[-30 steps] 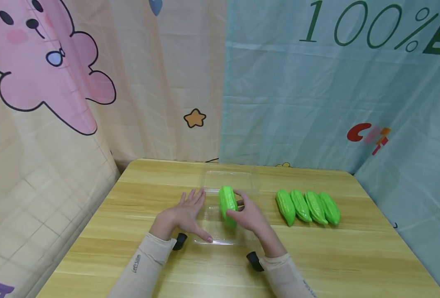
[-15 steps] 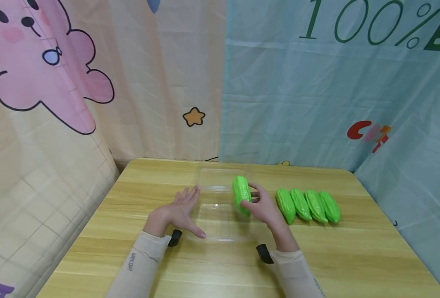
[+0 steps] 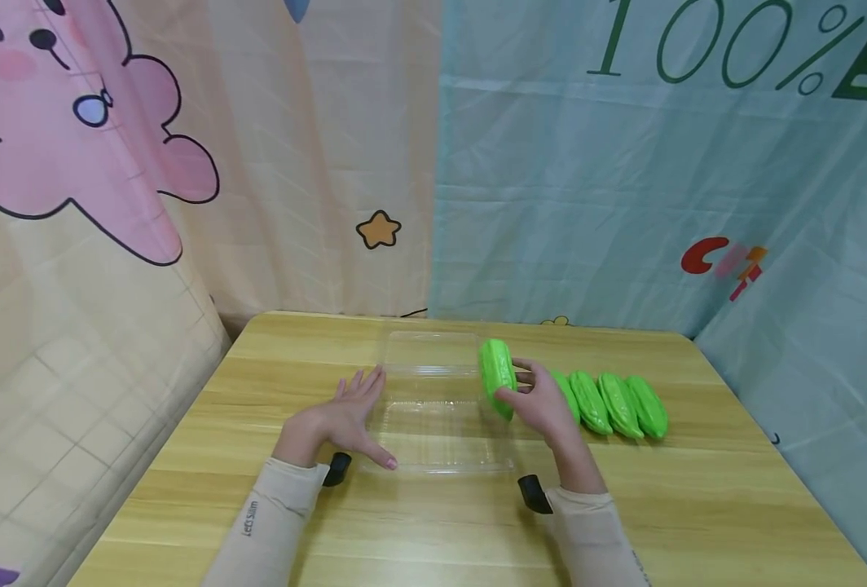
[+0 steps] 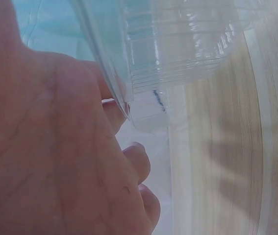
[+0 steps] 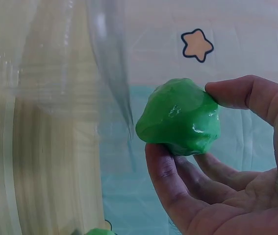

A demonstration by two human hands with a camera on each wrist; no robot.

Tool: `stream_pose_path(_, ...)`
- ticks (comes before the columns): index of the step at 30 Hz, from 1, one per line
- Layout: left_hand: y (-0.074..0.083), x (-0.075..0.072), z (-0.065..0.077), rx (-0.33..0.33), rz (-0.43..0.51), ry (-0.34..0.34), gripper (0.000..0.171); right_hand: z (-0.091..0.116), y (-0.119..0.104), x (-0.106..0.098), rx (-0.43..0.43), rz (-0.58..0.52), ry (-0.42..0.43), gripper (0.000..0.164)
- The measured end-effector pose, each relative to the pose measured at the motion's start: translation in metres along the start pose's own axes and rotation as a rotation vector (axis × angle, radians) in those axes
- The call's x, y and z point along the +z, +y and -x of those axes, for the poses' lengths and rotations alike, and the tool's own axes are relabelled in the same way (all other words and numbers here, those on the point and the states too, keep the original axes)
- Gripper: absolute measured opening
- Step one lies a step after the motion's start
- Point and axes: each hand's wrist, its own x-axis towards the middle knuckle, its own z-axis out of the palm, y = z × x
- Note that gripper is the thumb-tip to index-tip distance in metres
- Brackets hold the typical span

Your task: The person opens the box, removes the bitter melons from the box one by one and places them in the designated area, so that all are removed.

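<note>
In the head view my right hand (image 3: 546,404) pinches a glossy green bitter melon (image 3: 497,373) between thumb and fingers. It is held near the right edge of a clear plastic clamshell box (image 3: 444,471), whose lid lies folded back. The right wrist view shows the bitter melon (image 5: 180,117) end-on, thumb on one side and fingers on the other. My left hand (image 3: 336,421) lies along the box's left side with its fingers spread. In the left wrist view, the box's rim (image 4: 102,63) runs right beside the fingers.
A row of several similar green bitter melons (image 3: 619,406) lies on the wooden table (image 3: 697,514) at the right. The leftmost is partly hidden by my right hand. Printed curtains (image 3: 551,179) hang behind the table.
My right hand has carried the bitter melon from over the middle of the box rightward and away, to its right edge. The left hand has shifted slightly left.
</note>
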Motion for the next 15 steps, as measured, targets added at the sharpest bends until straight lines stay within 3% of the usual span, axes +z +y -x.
stream_pose_path(8, 0.000, 0.000, 0.002, 0.020, 0.035, 0.003, 0.151, -0.001, 0.002, -0.013, 0.054, 0.012, 0.019, 0.072)
stream_pose_path(15, -0.001, 0.002, 0.001, -0.005, 0.005, -0.005, 0.151, -0.001, 0.009, -0.019, 0.069, 0.087, 0.053, 0.071)
